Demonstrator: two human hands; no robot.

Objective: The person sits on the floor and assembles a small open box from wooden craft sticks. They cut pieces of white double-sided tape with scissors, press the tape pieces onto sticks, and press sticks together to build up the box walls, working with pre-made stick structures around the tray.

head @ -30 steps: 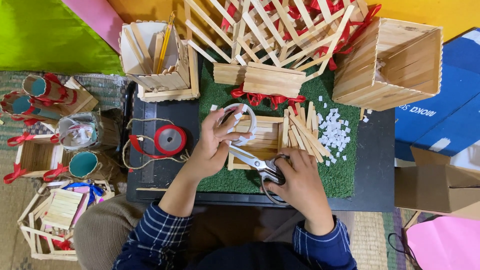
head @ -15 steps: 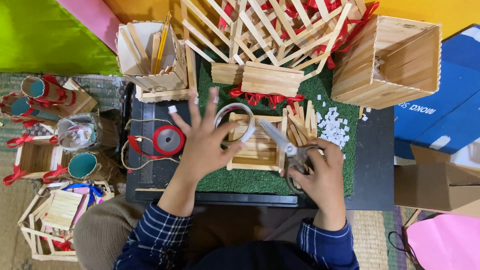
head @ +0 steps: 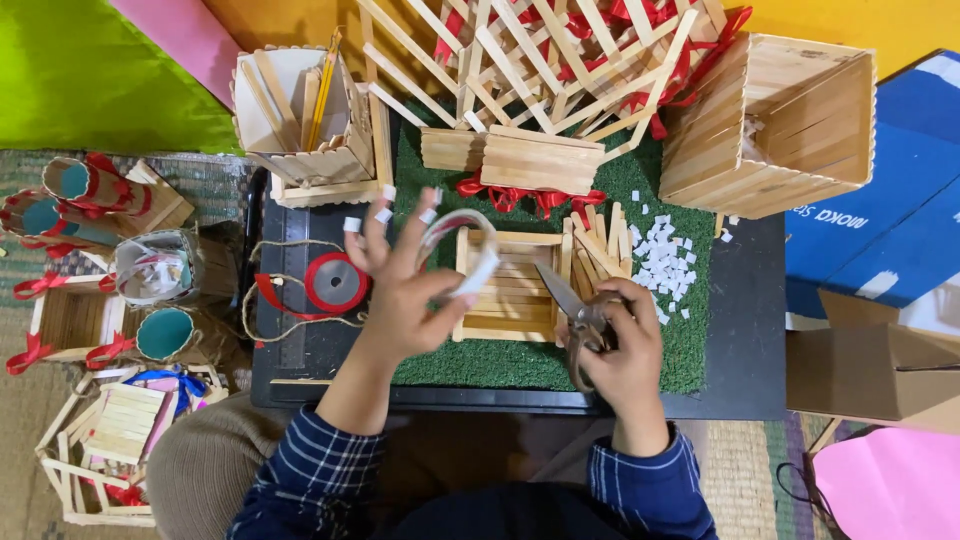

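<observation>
**Craft table: tape in one hand, scissors in the other**

Green turf mat (head: 520, 365) on a black tabletop (head: 740, 330) sets the stage, crowded with popsicle-stick builds. Left hand (head: 400, 290) is raised above the mat, fingers spread wide, small white tape bits stuck on several fingertips (head: 352, 224). Thumb and forefinger pinch a roll of white double-sided tape (head: 462, 245), a thin pale ring held up on edge, with a short tail hanging down toward the thumb. Right hand (head: 620, 350) is clenched around the handles of a pair of scissors (head: 570, 305), dark metal blades shut and pointing up-left. Just beneath both hands lies a small stick crate (head: 510, 290), open-topped, flat on the turf. Beside it, loose sticks (head: 595, 240) and a scatter of white paper scraps (head: 665, 260). Farther left, a red ribbon spool (head: 337, 282) with twine around it. At the back, a stick lattice (head: 540, 60) wound with red ribbon, and a tall stick box (head: 770, 125) on its side at right.
</observation>
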